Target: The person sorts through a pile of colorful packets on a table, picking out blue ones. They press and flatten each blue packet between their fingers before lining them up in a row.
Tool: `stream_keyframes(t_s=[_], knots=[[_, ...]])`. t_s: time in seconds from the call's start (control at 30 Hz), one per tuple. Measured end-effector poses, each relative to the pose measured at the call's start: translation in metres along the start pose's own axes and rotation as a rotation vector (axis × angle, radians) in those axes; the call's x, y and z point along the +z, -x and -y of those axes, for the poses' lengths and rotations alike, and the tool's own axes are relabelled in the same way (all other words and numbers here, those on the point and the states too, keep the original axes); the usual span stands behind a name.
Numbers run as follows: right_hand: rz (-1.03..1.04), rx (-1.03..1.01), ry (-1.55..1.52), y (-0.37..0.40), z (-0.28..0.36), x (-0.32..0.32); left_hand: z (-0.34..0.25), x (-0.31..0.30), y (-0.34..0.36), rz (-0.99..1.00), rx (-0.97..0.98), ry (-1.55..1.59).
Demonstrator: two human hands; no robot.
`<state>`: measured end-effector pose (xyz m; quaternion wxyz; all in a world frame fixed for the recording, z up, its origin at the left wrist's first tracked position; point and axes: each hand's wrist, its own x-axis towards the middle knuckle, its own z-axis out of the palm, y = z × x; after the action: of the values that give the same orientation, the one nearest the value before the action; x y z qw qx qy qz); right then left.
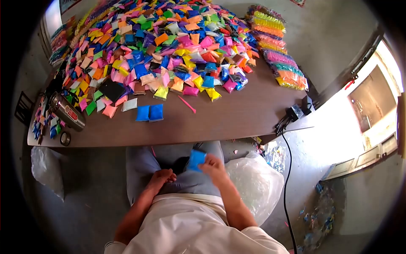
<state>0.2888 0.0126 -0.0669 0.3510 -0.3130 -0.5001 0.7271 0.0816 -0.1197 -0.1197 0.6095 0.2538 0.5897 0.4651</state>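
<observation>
blue packet in right hand, left hand on lap

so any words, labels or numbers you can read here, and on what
No text can be read.
Red label on the steel flask: too blurred.
Blue packet in the right hand: no print visible.
Bundled packets, far right: too small.

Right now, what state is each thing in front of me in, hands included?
Right hand: pinching a blue packet above the lap.
Left hand: resting on the thigh.
Packet pile: heaped loose on the table.
Steel flask: lying on its side.
Tape roll: lying flat by the table edge.
Clear bag: slumped on the floor.
Black adapter: cable attached, trailing down to the floor.
</observation>
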Motion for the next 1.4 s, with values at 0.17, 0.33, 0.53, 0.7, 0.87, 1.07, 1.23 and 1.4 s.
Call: stream_keyframes(t_s=[0.17,0.33,0.53,0.7,0.87,1.07,1.23,1.4], knots=[[0.161,0.291,0.081,-0.004,-0.048,0.029,0.001,0.001,0.003,-0.009,0.050,0.107],[0.286,0.387,0.151,-0.036,-0.057,0.053,0.019,-0.011,-0.001,-0.026,0.100,0.062],[0.259,0.288,-0.009,-0.033,-0.062,0.057,-0.002,-0.002,0.008,-0.065,0.079,0.020],[0.295,0.301,-0.030,-0.033,-0.061,0.058,-0.006,-0.003,0.009,0.006,0.105,-0.081],[0.230,0.324,-0.106,-0.038,-0.075,0.059,0.007,-0.008,0.002,0.009,0.169,-0.117],[0.273,0.289,-0.149,-0.036,-0.070,0.059,0.013,-0.007,-0.003,0.005,0.206,-0.278],[0.259,0.232,-0.126,-0.038,-0.079,0.056,0.016,-0.007,-0.004,-0.001,0.242,-0.308],[0.234,0.389,-0.293,-0.035,-0.061,0.060,0.014,-0.007,-0.002,-0.008,0.251,-0.168]])
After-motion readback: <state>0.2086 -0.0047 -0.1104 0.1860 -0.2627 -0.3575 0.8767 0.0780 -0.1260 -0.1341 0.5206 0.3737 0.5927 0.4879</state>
